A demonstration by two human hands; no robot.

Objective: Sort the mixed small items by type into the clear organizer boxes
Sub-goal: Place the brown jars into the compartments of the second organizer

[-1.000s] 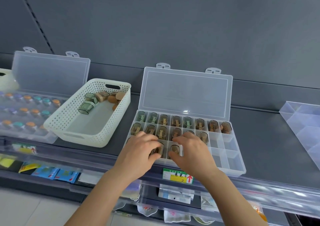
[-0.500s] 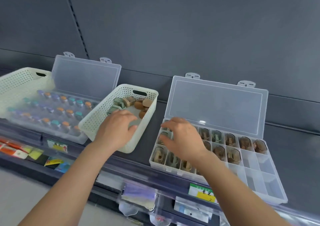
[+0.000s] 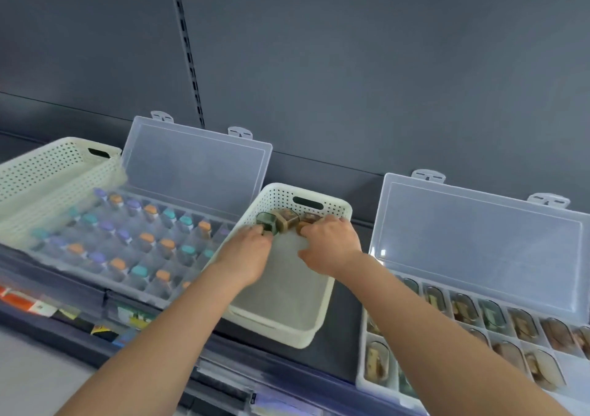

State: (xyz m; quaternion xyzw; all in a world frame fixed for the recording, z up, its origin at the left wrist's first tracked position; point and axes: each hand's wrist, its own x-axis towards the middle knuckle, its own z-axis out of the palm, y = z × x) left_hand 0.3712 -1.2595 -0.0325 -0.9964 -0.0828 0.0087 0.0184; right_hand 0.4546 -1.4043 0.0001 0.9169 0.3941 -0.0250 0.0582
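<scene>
Centre frame: white perforated plastic basket (image 3: 314, 326), both your hands inside. Left hand (image 3: 247, 257) grip closes on green translucent case (image 3: 266, 220); right hand (image 3: 330, 244) grip covers brown cases (image 3: 287, 219), closure unclear.

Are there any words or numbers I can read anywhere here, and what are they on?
None can be read.
The colourful packets under the shelf edge have print, but it is too blurred.
The white basket, both clear organizer boxes and the small items show no writing.
</scene>
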